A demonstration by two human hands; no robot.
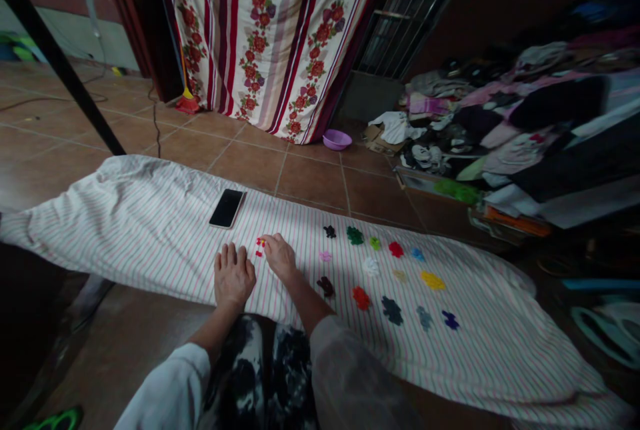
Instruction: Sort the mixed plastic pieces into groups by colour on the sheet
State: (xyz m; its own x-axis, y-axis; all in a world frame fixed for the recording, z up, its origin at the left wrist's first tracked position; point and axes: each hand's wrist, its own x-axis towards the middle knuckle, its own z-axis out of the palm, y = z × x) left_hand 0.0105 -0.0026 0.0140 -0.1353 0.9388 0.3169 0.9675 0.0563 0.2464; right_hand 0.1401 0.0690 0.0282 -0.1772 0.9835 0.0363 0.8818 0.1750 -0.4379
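My left hand (233, 277) lies palm down on the striped cloth (165, 237), its fingers stretched out and holding nothing. To its right, my right hand (280, 257) reaches down with thumb and fingertips drawn together at a small group of red pieces (259, 248). A bit of yellow shows right at those fingertips, but what they grip is too small to make out. Right of this hand lie loose piles of tiny pieces sorted by colour, among them a pink pile (325, 256), a dark brown pile (325, 286), a black pile (329, 231) and an orange-red pile (361, 298).
A phone (227, 208) lies on the cloth beyond my left hand. Farther right are green (355, 235), white (371, 266), yellow (433, 280) and grey (392, 310) piles. A purple basin (337, 140) stands on the tiled floor before a flowered curtain (260, 30).
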